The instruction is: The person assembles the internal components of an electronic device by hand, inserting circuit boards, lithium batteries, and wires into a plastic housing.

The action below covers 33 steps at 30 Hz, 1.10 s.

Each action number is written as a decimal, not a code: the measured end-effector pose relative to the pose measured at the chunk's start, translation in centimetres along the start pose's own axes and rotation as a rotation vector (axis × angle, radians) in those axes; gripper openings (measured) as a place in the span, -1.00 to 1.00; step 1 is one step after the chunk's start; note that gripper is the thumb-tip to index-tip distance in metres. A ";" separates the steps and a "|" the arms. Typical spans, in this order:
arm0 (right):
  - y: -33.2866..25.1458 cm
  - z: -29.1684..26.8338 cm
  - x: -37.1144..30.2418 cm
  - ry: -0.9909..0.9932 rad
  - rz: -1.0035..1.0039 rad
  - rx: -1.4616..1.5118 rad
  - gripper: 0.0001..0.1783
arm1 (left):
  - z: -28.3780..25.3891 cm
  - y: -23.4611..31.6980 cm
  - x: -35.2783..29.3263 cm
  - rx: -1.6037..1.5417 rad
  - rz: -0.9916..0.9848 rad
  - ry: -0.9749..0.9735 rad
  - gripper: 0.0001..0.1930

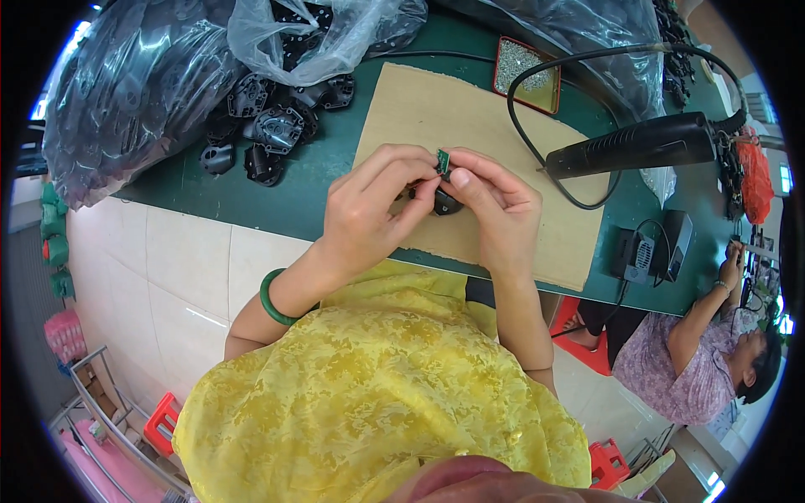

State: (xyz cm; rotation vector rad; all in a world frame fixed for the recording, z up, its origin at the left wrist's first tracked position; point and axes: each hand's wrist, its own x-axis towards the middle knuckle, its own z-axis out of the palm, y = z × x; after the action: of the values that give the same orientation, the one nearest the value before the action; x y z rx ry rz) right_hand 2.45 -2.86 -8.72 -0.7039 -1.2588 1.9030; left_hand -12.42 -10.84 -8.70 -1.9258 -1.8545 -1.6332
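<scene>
Left hand (pixel 367 201) and right hand (pixel 507 197) are clamping 1 small green circuit board (pixel 443 162), apparently steadying it near a rounded black plastic housing (pixel 446 204).

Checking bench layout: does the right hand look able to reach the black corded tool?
Probably yes: the tool is near, though its looped cable runs between and the right hand is busy at a circuit board.

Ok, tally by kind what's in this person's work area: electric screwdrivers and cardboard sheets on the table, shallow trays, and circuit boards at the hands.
Electric screwdriver: 1
Cardboard sheet: 1
Shallow red-rimmed tray: 1
Green circuit board: 1
Total: 4
</scene>
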 end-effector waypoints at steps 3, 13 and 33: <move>-0.8 -0.1 0.1 0.046 0.085 0.046 -0.75 | -0.1 0.2 0.1 -0.059 -0.057 0.020 -0.81; 0.3 -0.7 -0.3 -0.059 0.059 0.008 -0.77 | 0.3 1.8 -1.4 -0.073 -0.075 -0.017 -0.79; 0.2 -0.2 -1.4 0.065 -0.401 -0.667 -0.81 | 0.6 2.5 -1.1 -1.106 -0.912 0.006 -0.66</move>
State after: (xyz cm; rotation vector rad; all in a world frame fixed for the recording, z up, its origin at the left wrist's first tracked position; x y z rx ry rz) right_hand 3.40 -3.92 -8.90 -0.7569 -1.8517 1.1202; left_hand -9.94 -12.01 -8.13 -1.0806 -2.1880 -3.4743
